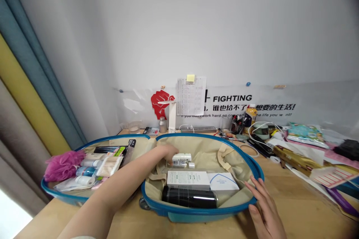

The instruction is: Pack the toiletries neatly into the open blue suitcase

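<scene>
An open suitcase with blue rims (259,171) and a beige lining lies on the wooden table. My left hand (169,153) reaches into its right half, fingers closed around the left end of a small white bottle (183,157); the fingertips are partly hidden. Just in front of that bottle lies a clear bottle (183,164). Nearer to me are a white box with printed text (187,179), a white box with a blue line (223,182) and a black cylinder (190,198). My right hand (265,207), fingers spread, rests at the suitcase's right rim.
The suitcase's left half holds a pink bath puff (63,166), a comb (109,166), a blue bottle (86,171) and other toiletries. Behind stand a white lamp (172,117) and a small jar (162,124). Cables, packets and a yellow-labelled bottle (250,115) crowd the right side.
</scene>
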Demonstrator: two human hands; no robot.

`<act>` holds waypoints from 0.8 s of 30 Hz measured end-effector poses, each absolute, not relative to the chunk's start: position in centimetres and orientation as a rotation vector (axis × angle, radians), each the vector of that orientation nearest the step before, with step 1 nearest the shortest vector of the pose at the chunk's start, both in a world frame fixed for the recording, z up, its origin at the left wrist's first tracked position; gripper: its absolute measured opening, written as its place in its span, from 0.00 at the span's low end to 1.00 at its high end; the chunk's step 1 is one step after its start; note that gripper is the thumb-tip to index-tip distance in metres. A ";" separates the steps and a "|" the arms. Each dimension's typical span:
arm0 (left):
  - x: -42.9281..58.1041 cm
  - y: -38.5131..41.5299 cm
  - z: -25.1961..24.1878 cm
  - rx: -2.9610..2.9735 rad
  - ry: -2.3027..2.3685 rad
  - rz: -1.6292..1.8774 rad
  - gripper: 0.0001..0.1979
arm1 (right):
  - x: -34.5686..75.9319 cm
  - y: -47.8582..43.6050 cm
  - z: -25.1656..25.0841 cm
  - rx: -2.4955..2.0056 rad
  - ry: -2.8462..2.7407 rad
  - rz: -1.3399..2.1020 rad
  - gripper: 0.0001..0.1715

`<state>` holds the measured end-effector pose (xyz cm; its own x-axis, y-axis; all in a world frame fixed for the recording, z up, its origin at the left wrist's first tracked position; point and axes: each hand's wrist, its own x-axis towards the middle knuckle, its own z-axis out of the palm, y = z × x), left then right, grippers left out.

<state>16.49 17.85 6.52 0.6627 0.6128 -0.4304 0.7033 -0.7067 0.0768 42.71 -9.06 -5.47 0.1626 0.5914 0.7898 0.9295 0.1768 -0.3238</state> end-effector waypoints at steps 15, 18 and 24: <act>16.7 16.6 7.1 2.656 1.100 -0.675 0.18 | 42.5 -9.1 -5.5 -1.512 -1.495 -0.437 0.24; 16.6 16.4 7.2 2.648 1.053 -0.676 0.17 | 42.5 -9.1 -5.4 -1.520 -1.510 -0.442 0.24; 16.2 16.1 7.1 2.628 0.969 -0.637 0.20 | 42.4 -9.0 -5.2 -1.495 -1.503 -0.447 0.24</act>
